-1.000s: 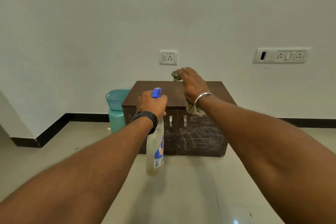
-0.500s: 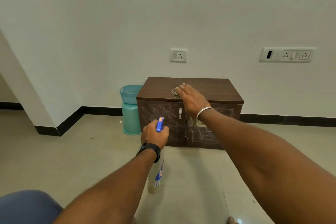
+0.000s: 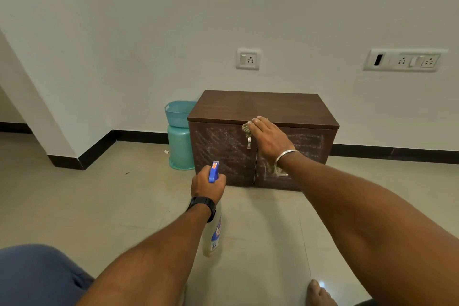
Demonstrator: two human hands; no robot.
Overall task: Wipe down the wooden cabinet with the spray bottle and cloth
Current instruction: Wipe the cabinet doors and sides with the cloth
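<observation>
A low dark wooden cabinet [image 3: 285, 107] stands against the white wall, its two doors smeared with whitish chalky streaks. My right hand [image 3: 269, 140] presses a crumpled pale cloth [image 3: 246, 129] against the top front edge, just above the left door's metal handle. More of the cloth shows under my wrist. My left hand [image 3: 207, 185] grips the neck of a clear spray bottle [image 3: 214, 233] with a blue trigger head, held upright in front of the left door, apart from it.
A turquoise basket on a turquoise stool [image 3: 180, 137] sits tight against the cabinet's left side. Wall sockets [image 3: 248, 59] and a switch panel [image 3: 404, 60] are above. Beige tiled floor [image 3: 99, 201] lies in front; my knee [image 3: 37, 276] and bare foot [image 3: 319, 293] are at the bottom.
My right hand slid the cloth from the back of the cabinet top forward to its front edge. My left hand lowered the bottle. The view dropped and shifted left.
</observation>
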